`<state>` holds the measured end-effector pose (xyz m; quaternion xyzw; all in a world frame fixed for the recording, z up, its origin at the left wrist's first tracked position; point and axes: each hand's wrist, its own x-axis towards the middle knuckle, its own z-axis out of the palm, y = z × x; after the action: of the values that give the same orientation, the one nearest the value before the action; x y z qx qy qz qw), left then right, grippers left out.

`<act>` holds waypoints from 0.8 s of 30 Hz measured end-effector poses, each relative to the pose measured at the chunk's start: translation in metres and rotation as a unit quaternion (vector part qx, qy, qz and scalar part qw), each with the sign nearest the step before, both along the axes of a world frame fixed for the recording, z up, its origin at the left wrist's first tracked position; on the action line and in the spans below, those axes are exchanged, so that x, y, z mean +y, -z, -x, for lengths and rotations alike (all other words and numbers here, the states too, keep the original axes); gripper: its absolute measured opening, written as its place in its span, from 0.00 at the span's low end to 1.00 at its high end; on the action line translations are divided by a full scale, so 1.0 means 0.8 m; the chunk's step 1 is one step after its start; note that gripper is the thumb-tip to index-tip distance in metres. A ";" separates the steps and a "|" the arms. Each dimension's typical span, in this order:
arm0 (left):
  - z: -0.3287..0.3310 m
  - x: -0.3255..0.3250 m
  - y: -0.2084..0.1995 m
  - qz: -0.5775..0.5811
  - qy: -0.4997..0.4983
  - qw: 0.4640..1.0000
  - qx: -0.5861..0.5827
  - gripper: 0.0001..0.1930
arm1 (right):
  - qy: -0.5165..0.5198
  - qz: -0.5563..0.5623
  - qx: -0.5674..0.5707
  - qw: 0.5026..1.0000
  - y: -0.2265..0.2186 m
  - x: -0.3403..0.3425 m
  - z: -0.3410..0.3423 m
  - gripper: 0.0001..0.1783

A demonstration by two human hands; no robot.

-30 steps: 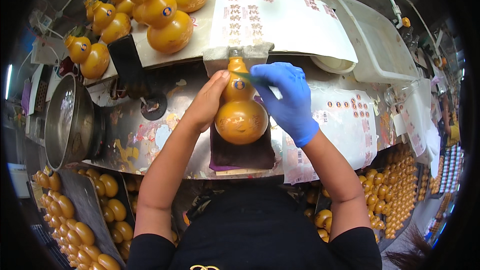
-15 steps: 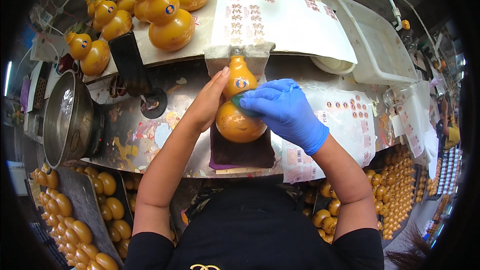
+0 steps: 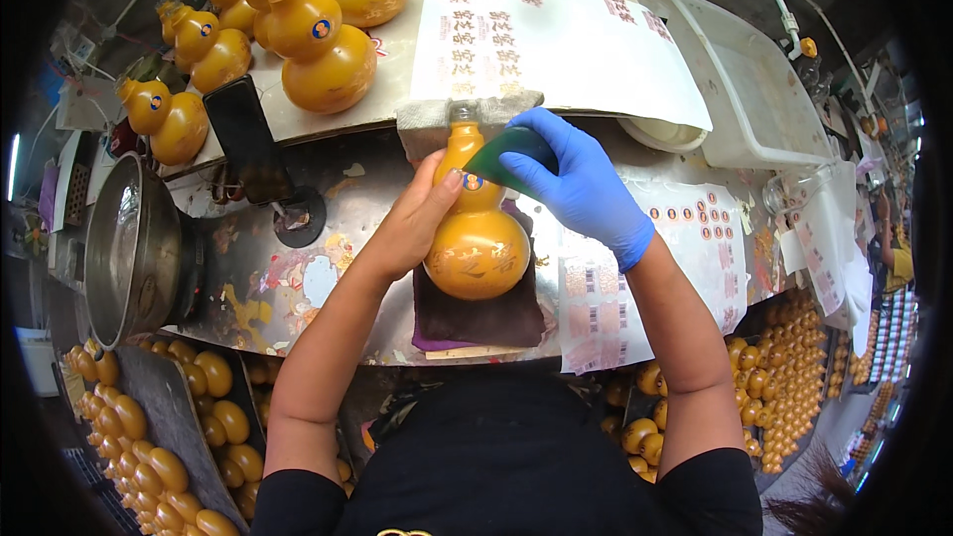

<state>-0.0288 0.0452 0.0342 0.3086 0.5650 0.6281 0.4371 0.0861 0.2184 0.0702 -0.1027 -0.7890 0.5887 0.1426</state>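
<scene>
Okay, so we've got a yellow gourd-shaped bottle [image 3: 478, 248] lying on its back right in front of us, neck pointing away. Its fat end sits over a dark pad [image 3: 476, 326] on the bench [image 3: 238, 268], and the glass mouth is up by a grey cloth [image 3: 422, 119] at the edge of the shelf [image 3: 392, 79]. Our left hand [image 3: 415, 216] is bare and curled round the left side of the upper bulb, thumb on top — a proper grip. Our right hand [image 3: 581, 179], in a blue glove, pinches a green scraper [image 3: 511, 161] between thumb and fingers. The tip is right at the little blue-and-orange sticker [image 3: 475, 182], next to our left thumb; we can't tell how hard it's pressing, if at all.

As for the rest, a sheet of round stickers [image 3: 655, 268] lies to our right on the bench, and a big white sheet [image 3: 596, 60] with reddish print covers much of the shelf, with a pale tray [image 3: 759, 79] beside it. Off to our left there's a phone [image 3: 241, 129] on a stand, then a metal bowl [image 3: 129, 248]. More bottles [image 3: 328, 69] crowd the shelf's left end — and loads of smaller ones [image 3: 784, 377] sit below the bench, both sides.
</scene>
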 end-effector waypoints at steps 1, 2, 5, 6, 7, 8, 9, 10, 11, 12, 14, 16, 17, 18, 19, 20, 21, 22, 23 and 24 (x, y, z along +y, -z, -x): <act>0.000 0.001 0.002 -0.002 0.001 1.000 -0.006 0.29 | 0.007 -0.001 -0.002 1.000 -0.001 -0.001 0.001 0.15; 0.001 0.000 0.004 -0.004 0.001 1.000 -0.010 0.29 | 0.014 -0.001 -0.002 1.000 -0.002 -0.002 0.001 0.15; 0.000 0.000 0.004 -0.003 -0.003 1.000 -0.016 0.29 | 0.027 -0.043 0.005 0.999 -0.003 -0.002 0.003 0.16; 0.000 0.001 0.003 -0.002 -0.004 1.000 -0.016 0.29 | 0.031 -0.064 0.009 0.997 -0.003 -0.001 0.003 0.16; 0.000 0.000 0.003 -0.002 -0.002 1.000 -0.014 0.29 | 0.034 -0.074 0.012 0.997 -0.002 -0.001 0.004 0.16; 0.000 0.001 0.002 -0.003 -0.001 1.000 -0.010 0.29 | 0.037 -0.084 0.015 0.996 -0.002 0.000 0.006 0.15; 0.000 0.001 0.002 -0.005 0.001 1.000 -0.007 0.29 | 0.041 -0.095 0.019 0.994 -0.002 0.000 0.007 0.15; 0.000 0.001 0.003 -0.003 -0.005 1.000 -0.011 0.29 | 0.042 -0.108 0.016 0.993 -0.004 -0.001 0.007 0.14; 0.000 0.001 0.007 -0.003 -0.012 1.000 -0.014 0.28 | 0.043 -0.121 0.014 0.992 -0.009 -0.003 0.009 0.14; 0.001 0.001 0.010 -0.002 -0.019 1.000 -0.018 0.28 | 0.044 -0.135 0.011 0.990 -0.011 -0.005 0.010 0.13; 0.001 0.002 0.012 -0.004 -0.023 1.000 -0.021 0.27 | 0.055 -0.147 0.048 0.986 -0.006 -0.008 0.012 0.12; 0.000 0.003 0.011 -0.008 -0.022 0.999 -0.022 0.26 | 0.068 -0.173 0.082 0.979 -0.002 -0.011 0.011 0.13; 0.001 0.004 0.010 -0.011 -0.021 0.999 -0.023 0.26 | 0.075 -0.192 0.098 0.974 -0.001 -0.014 0.010 0.13; 0.001 0.004 0.009 -0.013 -0.020 0.999 -0.023 0.26 | 0.080 -0.211 0.115 0.967 -0.002 -0.016 0.010 0.13; 0.000 0.004 0.008 -0.021 -0.021 0.999 -0.026 0.25 | 0.071 -0.193 0.111 0.972 -0.005 -0.016 0.011 0.13; -0.001 0.004 0.008 -0.029 -0.021 0.999 -0.031 0.25 | 0.062 -0.176 0.106 0.977 -0.008 -0.015 0.012 0.14; -0.001 0.003 0.009 -0.037 -0.021 0.998 -0.035 0.24 | 0.052 -0.159 0.101 0.981 -0.011 -0.013 0.013 0.14; 0.001 0.003 0.012 -0.050 -0.023 0.997 -0.046 0.24 | -0.001 -0.129 0.073 0.989 -0.016 -0.009 0.015 0.13; 0.001 0.002 0.019 -0.060 -0.026 0.996 -0.059 0.24 | -0.055 -0.096 0.043 0.993 -0.019 -0.003 0.017 0.13; 0.002 0.001 0.022 -0.071 -0.029 0.995 -0.071 0.24 | -0.108 -0.063 0.013 0.992 -0.025 -0.001 0.021 0.13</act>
<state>-0.0300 0.0456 0.0162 0.2768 0.4954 0.6995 0.4344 0.0693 0.2179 0.0906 0.0003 -0.8293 0.5508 0.0944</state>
